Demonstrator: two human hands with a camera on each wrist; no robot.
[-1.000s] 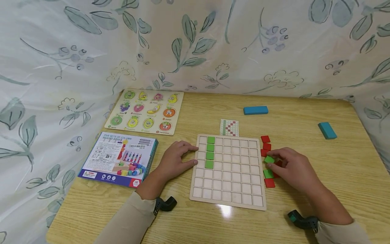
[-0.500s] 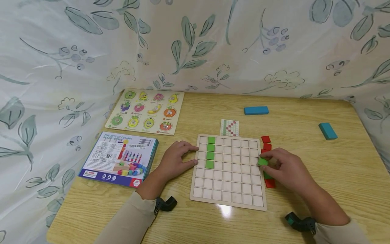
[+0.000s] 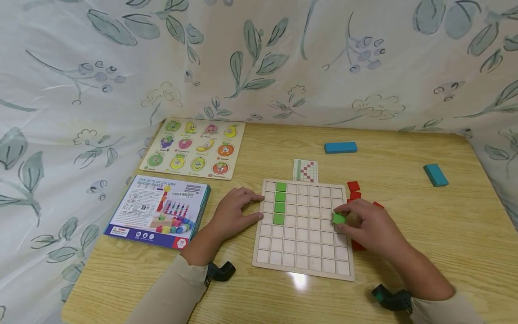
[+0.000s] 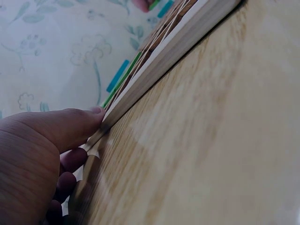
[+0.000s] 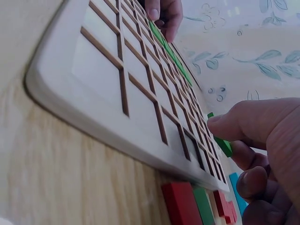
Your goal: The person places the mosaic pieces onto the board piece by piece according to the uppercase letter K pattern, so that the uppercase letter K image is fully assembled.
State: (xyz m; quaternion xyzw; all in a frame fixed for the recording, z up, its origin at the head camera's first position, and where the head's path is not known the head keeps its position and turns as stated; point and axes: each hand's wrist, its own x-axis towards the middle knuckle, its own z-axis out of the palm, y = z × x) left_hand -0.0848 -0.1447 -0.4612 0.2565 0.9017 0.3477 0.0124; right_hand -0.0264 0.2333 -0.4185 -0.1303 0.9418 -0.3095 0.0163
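Observation:
A square wooden grid board (image 3: 289, 245) lies on the table, with several green tiles (image 3: 279, 207) in the upper cells of its second column from the left. My right hand (image 3: 370, 225) pinches a green tile (image 3: 338, 218) between thumb and fingers, over the board's right-hand columns. In the right wrist view the held tile (image 5: 222, 146) is tilted above the grid. My left hand (image 3: 234, 213) touches the board's left edge with thumb and index finger; its thumb meets the board's side in the left wrist view. Red tiles (image 3: 354, 186) lie right of the board, partly hidden by the right hand.
A small pattern card (image 3: 305, 170) lies behind the board. Two blue blocks (image 3: 341, 147) (image 3: 435, 175) are farther back and right. A fruit puzzle board (image 3: 194, 148) and a bead-set box (image 3: 158, 211) sit at left. A leaf-patterned curtain (image 3: 259, 63) hangs behind the table.
My right hand has lifted a green tile from the loose pile and carried it left over the board's right edge. My left hand has stayed at the board's left edge.

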